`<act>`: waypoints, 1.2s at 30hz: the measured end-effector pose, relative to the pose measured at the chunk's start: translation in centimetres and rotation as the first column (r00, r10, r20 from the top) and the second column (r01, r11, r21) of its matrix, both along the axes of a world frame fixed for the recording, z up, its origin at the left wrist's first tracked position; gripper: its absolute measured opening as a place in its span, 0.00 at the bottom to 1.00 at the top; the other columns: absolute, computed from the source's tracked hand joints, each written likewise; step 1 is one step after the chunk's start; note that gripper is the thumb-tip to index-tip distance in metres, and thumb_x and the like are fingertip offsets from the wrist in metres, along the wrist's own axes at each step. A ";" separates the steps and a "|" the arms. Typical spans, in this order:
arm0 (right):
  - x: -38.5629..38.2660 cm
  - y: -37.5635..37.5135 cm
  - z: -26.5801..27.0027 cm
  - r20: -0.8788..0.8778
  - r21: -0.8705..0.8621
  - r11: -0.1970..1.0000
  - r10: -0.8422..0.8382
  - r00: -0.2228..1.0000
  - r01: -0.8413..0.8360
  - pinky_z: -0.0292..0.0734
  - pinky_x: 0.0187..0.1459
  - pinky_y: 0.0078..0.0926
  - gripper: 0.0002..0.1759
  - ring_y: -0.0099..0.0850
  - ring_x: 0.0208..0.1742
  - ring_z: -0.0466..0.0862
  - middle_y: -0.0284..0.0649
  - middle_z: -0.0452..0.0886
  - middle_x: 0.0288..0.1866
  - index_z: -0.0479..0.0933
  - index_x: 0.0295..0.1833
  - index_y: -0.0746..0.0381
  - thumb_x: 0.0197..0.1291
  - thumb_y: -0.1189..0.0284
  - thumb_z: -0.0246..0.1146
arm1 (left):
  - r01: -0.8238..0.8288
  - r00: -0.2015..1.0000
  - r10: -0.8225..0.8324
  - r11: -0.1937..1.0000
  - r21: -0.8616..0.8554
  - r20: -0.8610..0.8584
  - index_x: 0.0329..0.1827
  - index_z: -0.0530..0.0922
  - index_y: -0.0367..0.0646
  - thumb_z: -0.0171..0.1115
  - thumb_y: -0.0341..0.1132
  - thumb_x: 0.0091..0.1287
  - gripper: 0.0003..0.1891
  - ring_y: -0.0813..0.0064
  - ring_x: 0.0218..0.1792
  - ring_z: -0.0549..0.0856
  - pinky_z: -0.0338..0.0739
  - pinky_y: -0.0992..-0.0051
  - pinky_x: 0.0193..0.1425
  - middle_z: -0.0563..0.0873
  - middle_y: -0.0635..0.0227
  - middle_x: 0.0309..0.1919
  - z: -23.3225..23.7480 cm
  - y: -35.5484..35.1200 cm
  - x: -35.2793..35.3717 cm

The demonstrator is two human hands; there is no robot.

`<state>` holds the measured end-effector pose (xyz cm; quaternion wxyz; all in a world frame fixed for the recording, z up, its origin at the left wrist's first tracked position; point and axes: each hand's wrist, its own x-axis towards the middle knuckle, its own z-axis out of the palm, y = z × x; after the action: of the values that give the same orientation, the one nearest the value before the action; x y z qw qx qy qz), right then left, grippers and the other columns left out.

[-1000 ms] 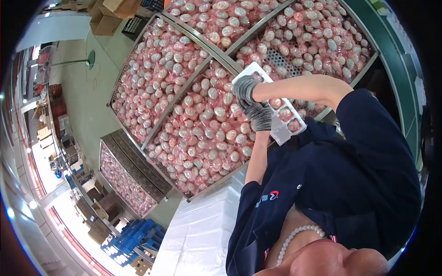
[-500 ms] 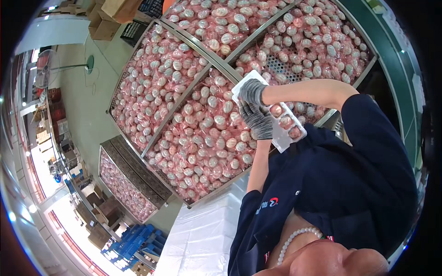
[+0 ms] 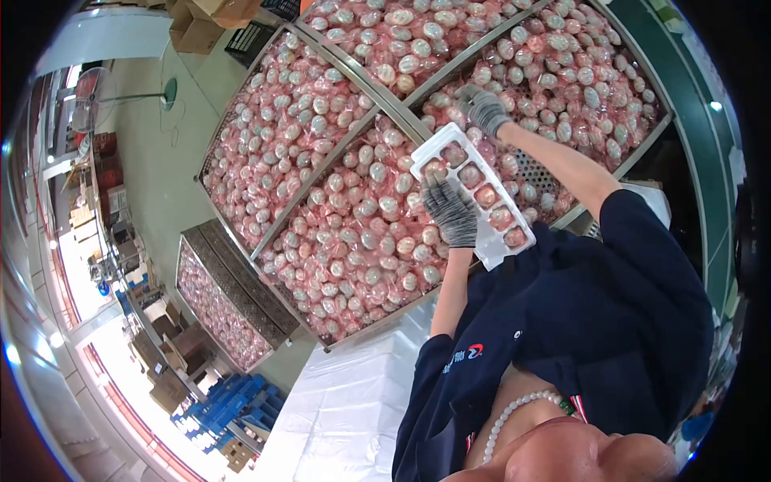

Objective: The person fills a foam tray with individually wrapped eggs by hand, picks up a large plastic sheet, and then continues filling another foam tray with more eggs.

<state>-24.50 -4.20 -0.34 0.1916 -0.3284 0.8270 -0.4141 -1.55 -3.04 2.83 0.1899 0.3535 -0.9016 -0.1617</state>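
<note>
A white plastic tray [image 3: 492,251] lies slanted over the metal divider, with wrapped eggs in its cells. My left hand [image 3: 450,212], in a grey striped glove, holds the tray by its left side, its fingertips at an egg [image 3: 434,169] near the upper end. Beyond the tray, my gloved right hand [image 3: 484,111] reaches down to the wrapped eggs [image 3: 554,84] in the upper right compartment. Its fingers are apart and touch the eggs near the divider; no egg shows clearly in its grip.
Metal dividers [image 3: 353,74] split the large bin into compartments of wrapped eggs. A white-covered table [image 3: 353,402] stands below it. Farther left are a smaller egg bin [image 3: 210,301], a fan [image 3: 96,100], a cardboard box [image 3: 193,30] and blue pallets [image 3: 233,406].
My right hand has left the tray and moved up and right to the loose eggs. More eggs in the tray now show. My left hand stays at the tray.
</note>
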 end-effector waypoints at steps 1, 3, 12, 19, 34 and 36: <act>-0.6 -0.1 -1.4 0.009 -0.004 1.000 0.011 1.000 -0.011 0.74 0.45 0.32 0.18 0.39 0.41 0.80 0.44 0.81 0.38 0.76 0.44 0.60 0.50 0.60 0.61 | 0.026 1.000 -0.026 0.999 -0.032 0.003 0.65 0.55 0.33 0.51 0.33 0.58 0.31 0.52 0.65 0.58 0.49 0.56 0.67 0.60 0.49 0.63 -0.2 0.1 0.3; -1.2 -0.4 -4.3 -0.295 0.375 0.924 0.196 0.935 -0.076 0.73 0.46 0.35 0.15 0.40 0.41 0.80 0.45 0.80 0.37 0.77 0.41 0.57 0.50 0.60 0.61 | 0.028 0.999 -0.028 1.000 -0.003 0.039 0.64 0.55 0.33 0.50 0.34 0.59 0.30 0.52 0.65 0.58 0.49 0.56 0.67 0.60 0.49 0.63 0.3 0.8 0.5; -3.4 -0.5 -10.8 0.084 0.155 0.987 0.030 0.996 -0.043 0.71 0.41 0.32 0.13 0.35 0.35 0.79 0.40 0.80 0.34 0.76 0.38 0.59 0.51 0.63 0.62 | 0.076 0.997 -0.075 0.991 0.108 -0.011 0.62 0.60 0.34 0.48 0.32 0.61 0.25 0.59 0.65 0.59 0.46 0.56 0.69 0.64 0.57 0.62 -0.4 2.4 1.7; -3.4 4.1 0.3 0.725 -0.289 0.934 0.072 0.685 0.208 0.73 0.37 0.17 0.07 0.19 0.34 0.76 0.28 0.77 0.34 0.75 0.41 0.59 0.56 0.71 0.61 | -0.006 0.989 0.018 0.996 0.084 -0.148 0.59 0.65 0.37 0.52 0.36 0.61 0.23 0.59 0.59 0.67 0.53 0.57 0.66 0.71 0.55 0.56 1.5 1.8 1.1; 12.7 8.6 8.3 -0.312 -0.019 0.726 0.649 0.694 -0.687 0.63 0.59 0.37 0.34 0.47 0.58 0.68 0.51 0.67 0.58 0.65 0.57 0.64 0.48 0.56 0.64 | 0.250 0.689 0.661 0.169 0.953 -0.298 0.56 0.67 0.36 0.49 0.39 0.67 0.19 0.77 0.42 0.76 0.73 0.79 0.46 0.76 0.65 0.46 -1.2 1.2 2.5; 13.0 9.3 7.9 -0.284 0.112 0.744 0.659 0.696 -0.659 0.62 0.61 0.36 0.36 0.48 0.59 0.66 0.51 0.65 0.59 0.65 0.57 0.65 0.46 0.55 0.65 | 0.193 0.704 0.633 0.265 0.945 -0.322 0.55 0.68 0.34 0.45 0.41 0.69 0.20 0.73 0.43 0.77 0.73 0.76 0.48 0.78 0.60 0.44 -0.4 2.1 2.9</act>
<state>-11.54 5.07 7.54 0.1971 -0.6623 0.6740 -0.2612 1.34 -0.93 2.46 0.2709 0.4454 -0.4265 -0.7391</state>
